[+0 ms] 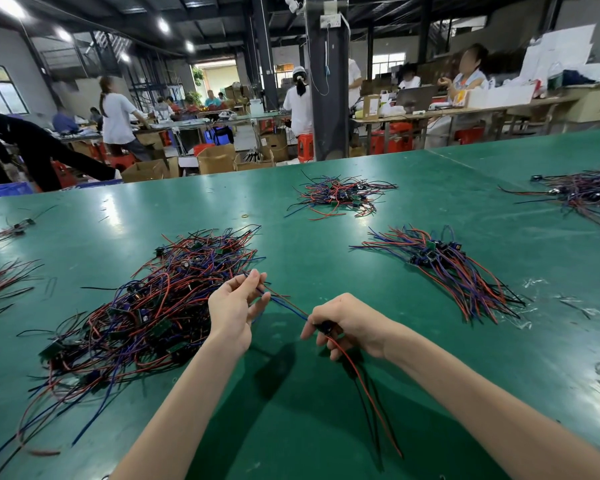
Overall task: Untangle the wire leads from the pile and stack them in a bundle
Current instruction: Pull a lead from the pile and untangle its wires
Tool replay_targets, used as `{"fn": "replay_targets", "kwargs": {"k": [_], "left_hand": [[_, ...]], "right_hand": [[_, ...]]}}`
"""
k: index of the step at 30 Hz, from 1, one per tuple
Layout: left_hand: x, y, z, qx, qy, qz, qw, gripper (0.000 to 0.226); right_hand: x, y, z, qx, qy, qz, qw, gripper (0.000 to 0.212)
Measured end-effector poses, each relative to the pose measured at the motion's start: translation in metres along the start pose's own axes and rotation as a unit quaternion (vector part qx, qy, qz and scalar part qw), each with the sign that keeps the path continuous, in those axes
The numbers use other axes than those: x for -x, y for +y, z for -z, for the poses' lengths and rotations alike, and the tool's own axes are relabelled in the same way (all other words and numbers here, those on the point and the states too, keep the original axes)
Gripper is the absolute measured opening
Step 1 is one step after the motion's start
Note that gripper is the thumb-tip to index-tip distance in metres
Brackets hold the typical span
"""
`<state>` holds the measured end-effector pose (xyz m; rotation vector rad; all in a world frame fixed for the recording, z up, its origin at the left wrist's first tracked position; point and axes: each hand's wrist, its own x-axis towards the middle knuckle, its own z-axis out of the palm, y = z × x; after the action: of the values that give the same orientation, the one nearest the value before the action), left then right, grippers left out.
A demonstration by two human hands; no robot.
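Observation:
A big tangled pile (153, 306) of red, blue and black wire leads with small green boards lies on the green table (309, 410), left of centre. My left hand (234, 306) is raised at the pile's right edge and pinches blue and red strands between its fingertips. My right hand (347, 325) grips one wire lead (357, 372) by its dark component. Blue wire stretches from it to the left hand, and red and black tails hang down toward me. A straightened bundle (454, 271) of leads lies to the right.
Another loose heap (340, 195) sits farther back at centre, and one more heap (582, 194) lies at the far right. Stray leads (4, 282) lie at the left edge. Plastic scraps (534, 285) lie beside the bundle. Beyond the table people work at benches.

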<state>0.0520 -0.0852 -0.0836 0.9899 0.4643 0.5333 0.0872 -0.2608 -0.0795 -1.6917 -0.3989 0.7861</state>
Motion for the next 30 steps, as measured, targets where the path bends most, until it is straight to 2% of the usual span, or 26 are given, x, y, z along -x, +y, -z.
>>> {"fn": "replay_targets", "kwargs": {"k": [5, 11, 30], "left_hand": [[-0.0038, 0.0026, 0.0038, 0.027, 0.001, 0.001, 1.000, 0.006], [-0.0051, 0.0004, 0.0049, 0.043, -0.032, -0.003, 0.999, 0.012], [-0.0079, -0.0037, 0.0058, 0.026, -0.071, 0.035, 0.997, 0.010]], "right_hand": [[-0.0015, 0.0009, -0.0007, 0.002, -0.002, -0.003, 1.000, 0.021], [-0.0026, 0.0027, -0.0001, 0.005, 0.004, -0.005, 1.000, 0.022], [-0.0036, 0.0038, 0.0029, 0.001, 0.002, 0.001, 1.000, 0.022]]}}
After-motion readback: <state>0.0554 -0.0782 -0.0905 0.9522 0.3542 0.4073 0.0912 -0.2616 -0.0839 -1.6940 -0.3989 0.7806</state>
